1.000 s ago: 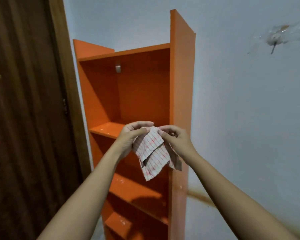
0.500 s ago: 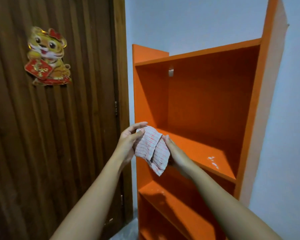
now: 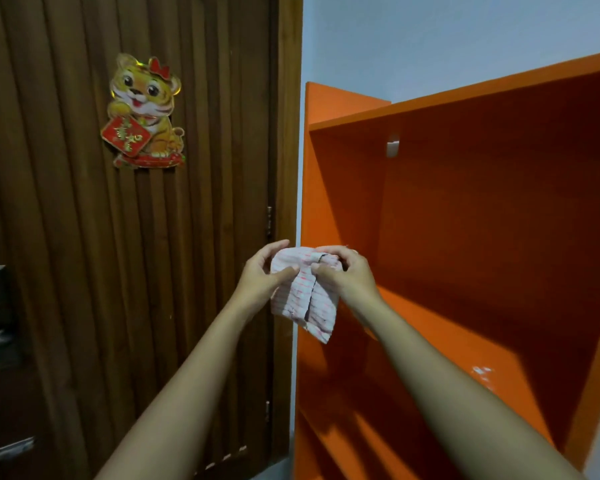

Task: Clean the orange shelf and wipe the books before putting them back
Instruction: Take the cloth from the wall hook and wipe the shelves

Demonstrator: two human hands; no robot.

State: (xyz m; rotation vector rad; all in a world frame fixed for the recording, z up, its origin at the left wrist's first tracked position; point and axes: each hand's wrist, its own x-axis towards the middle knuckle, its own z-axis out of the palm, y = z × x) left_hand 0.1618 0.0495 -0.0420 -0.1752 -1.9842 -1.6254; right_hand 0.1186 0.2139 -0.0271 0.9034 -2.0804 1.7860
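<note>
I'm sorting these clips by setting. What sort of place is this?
Likely a room in a home: a wooden door with a cartoon tiger decoration, beside an orange shelf by a painted wall.

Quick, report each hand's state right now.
Left hand: pinching the upper left of the striped cloth.
Right hand: gripping the upper right of the striped cloth.

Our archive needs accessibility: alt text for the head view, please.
The left hand and right hand pinch a folded pink-striped cloth in front of the orange shelf. A dark wooden door with a tiger sticker stands to the shelf's left.
</note>
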